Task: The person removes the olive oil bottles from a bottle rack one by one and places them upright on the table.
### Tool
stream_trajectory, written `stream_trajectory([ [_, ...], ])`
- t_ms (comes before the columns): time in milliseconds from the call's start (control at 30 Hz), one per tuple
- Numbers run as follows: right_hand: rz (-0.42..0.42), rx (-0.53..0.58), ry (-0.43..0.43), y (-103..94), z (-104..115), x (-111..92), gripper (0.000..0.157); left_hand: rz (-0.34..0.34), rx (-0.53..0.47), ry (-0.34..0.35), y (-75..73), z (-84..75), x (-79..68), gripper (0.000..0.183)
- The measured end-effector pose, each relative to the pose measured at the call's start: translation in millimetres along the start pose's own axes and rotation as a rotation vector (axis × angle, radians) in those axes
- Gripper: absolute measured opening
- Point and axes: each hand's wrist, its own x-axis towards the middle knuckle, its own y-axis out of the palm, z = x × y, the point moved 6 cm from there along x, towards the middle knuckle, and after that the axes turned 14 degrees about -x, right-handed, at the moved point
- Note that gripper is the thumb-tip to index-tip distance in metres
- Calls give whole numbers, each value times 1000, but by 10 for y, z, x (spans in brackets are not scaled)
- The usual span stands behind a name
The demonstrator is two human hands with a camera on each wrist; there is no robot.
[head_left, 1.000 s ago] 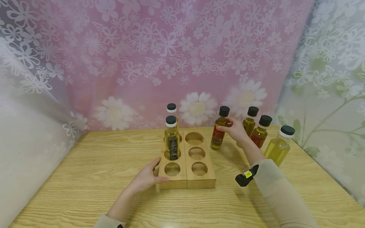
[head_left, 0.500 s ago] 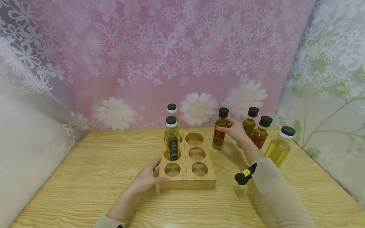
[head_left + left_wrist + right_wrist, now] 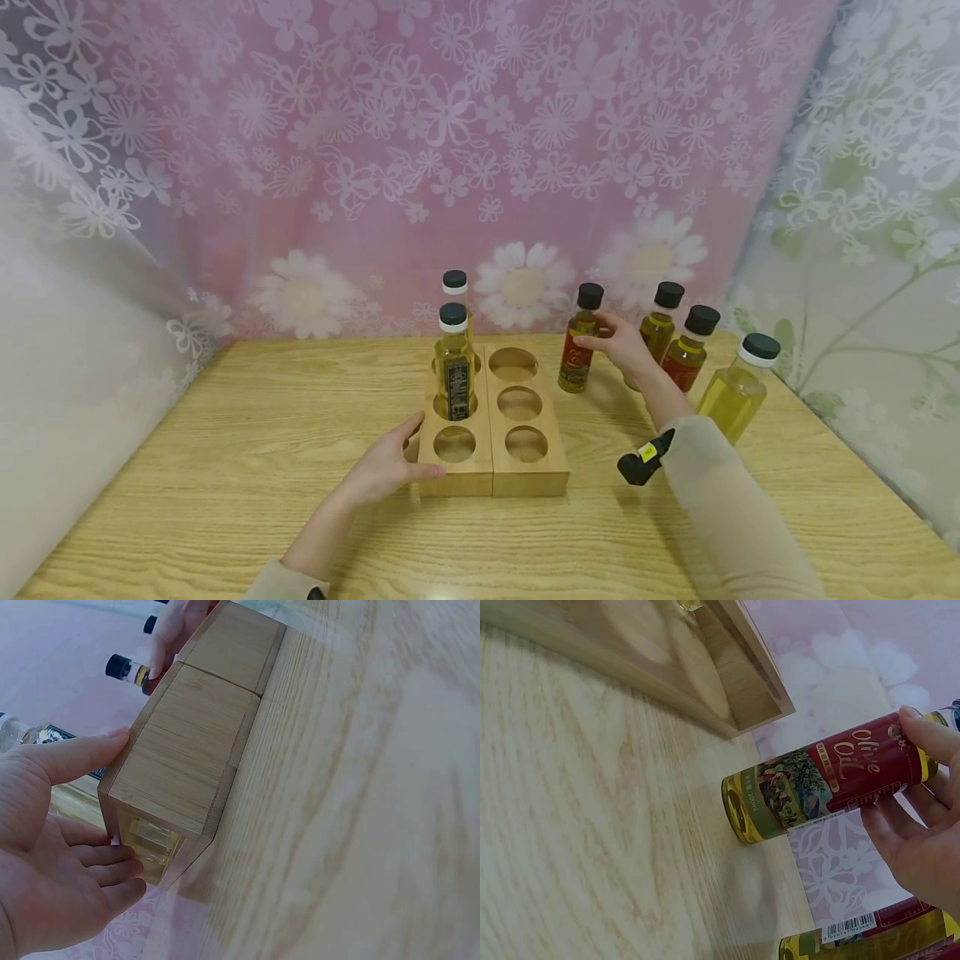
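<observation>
The right hand was clamped round the red-labelled bottle, right of the wooden rack; the left hand gripped the rack's near left corner. Two bottles stood in its left row, three others on the bench farther right.

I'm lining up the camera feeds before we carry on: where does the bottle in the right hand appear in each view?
Head: the bottle is right of centre, in the right hand.
Left wrist: upper left, black cap showing, body mostly hidden.
Right wrist: right of centre, red label showing.
Shared landmark: the wooden rack, in all three views.
</observation>
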Motion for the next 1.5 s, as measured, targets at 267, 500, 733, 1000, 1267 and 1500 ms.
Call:
stream_trajectory([
  [267, -15, 32, -16, -39, -41, -106, 68, -5, 20, 1, -7, 4, 9, 96],
  [500, -29, 50, -36, -94, -25, -267, 61, -14, 24, -9, -24, -6, 3, 96],
  [733, -32, 10, -66, -110, 75, -385, 60, -21, 36, -8, -32, -36, -9, 96],
  [1000, 38, 33, -119, 19, 366, -438, 60, -18, 34, -13, -22, -21, -13, 96],
  [1267, 73, 49, -196, 154, 700, -465, 51, -19, 27, -15, -1, -7, -11, 96],
  [1500, 113, 58, -235, 293, 919, -453, 52, -13, 31, -17, 7, -9, 0, 96],
])
